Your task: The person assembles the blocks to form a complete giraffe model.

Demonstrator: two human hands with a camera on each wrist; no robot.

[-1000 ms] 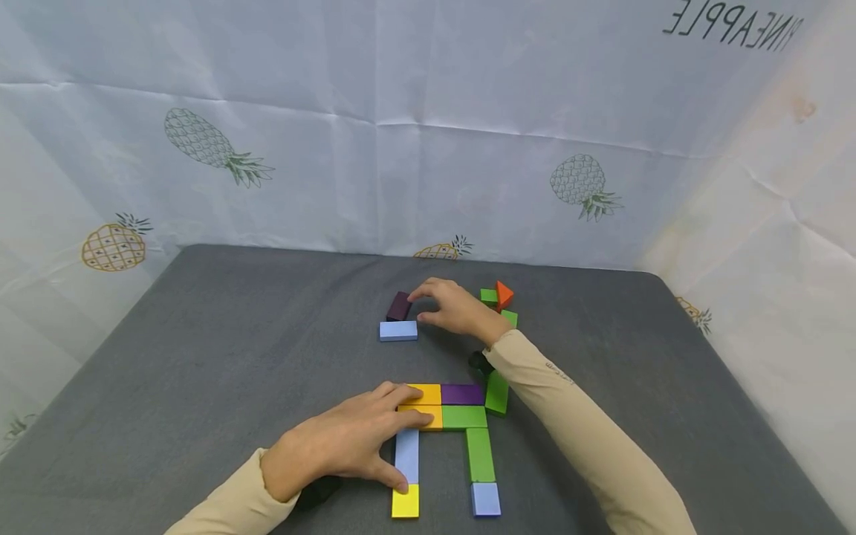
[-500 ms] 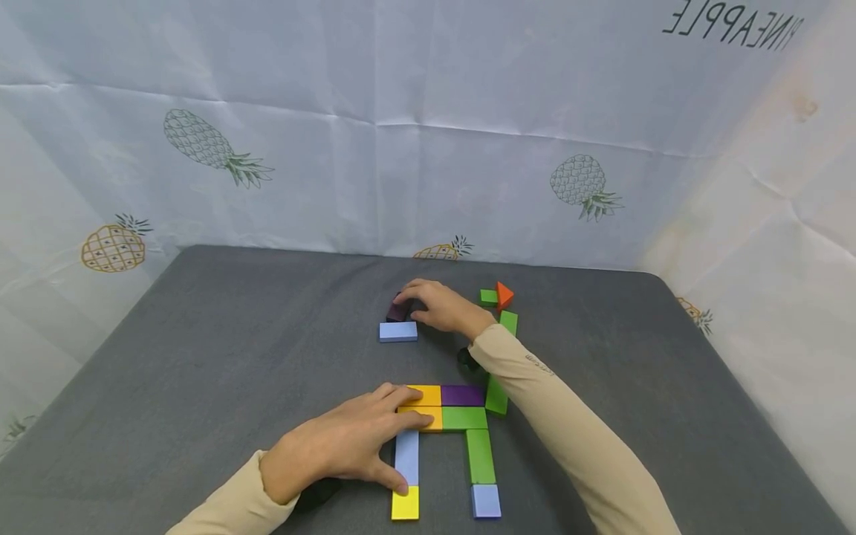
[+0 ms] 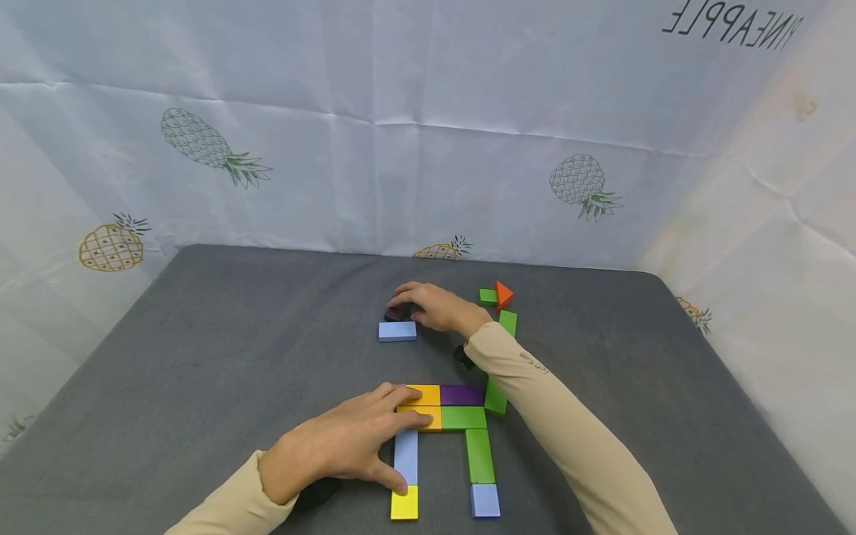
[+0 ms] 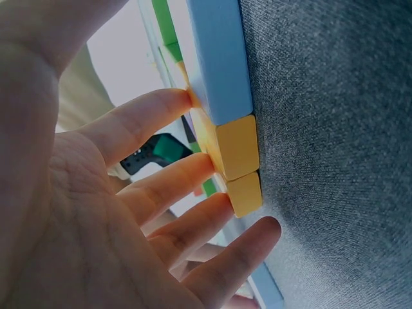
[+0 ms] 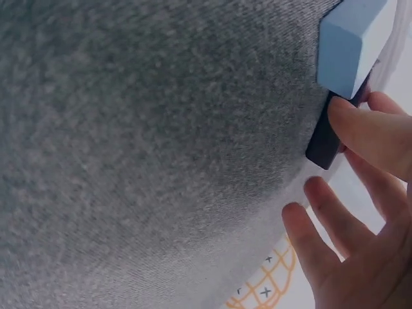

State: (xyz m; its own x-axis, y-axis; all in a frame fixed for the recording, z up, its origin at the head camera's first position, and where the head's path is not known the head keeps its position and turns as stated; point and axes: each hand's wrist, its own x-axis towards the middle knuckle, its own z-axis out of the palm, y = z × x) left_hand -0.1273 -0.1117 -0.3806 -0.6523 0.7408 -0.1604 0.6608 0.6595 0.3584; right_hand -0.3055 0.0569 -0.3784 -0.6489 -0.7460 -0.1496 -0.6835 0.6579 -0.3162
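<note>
At the far middle of the table, my right hand (image 3: 441, 306) pinches a dark purple block (image 5: 324, 141) between thumb and index finger. Its other fingers stand off the block in the right wrist view. Just nearer lies a light blue block (image 3: 397, 332). My left hand (image 3: 334, 446) rests with spread fingers along the left side of a flat block figure. Its fingertips touch two orange-yellow blocks (image 4: 238, 148), and its thumb reaches the joint between a blue block (image 3: 406, 457) and a yellow block (image 3: 404, 505). A purple block (image 3: 461, 395) and a green block (image 3: 463, 418) adjoin them.
On the figure's right, a green block (image 3: 479, 457) runs down to a light blue block (image 3: 484, 500). A slanted green block (image 3: 495, 399) is partly behind the right sleeve. Farther back are a green block (image 3: 508, 322), a small green block (image 3: 487, 297) and an orange triangle (image 3: 504, 295).
My right hand has moved left onto the dark purple block and taken hold of it, covering more of it. The left hand has stayed in place.
</note>
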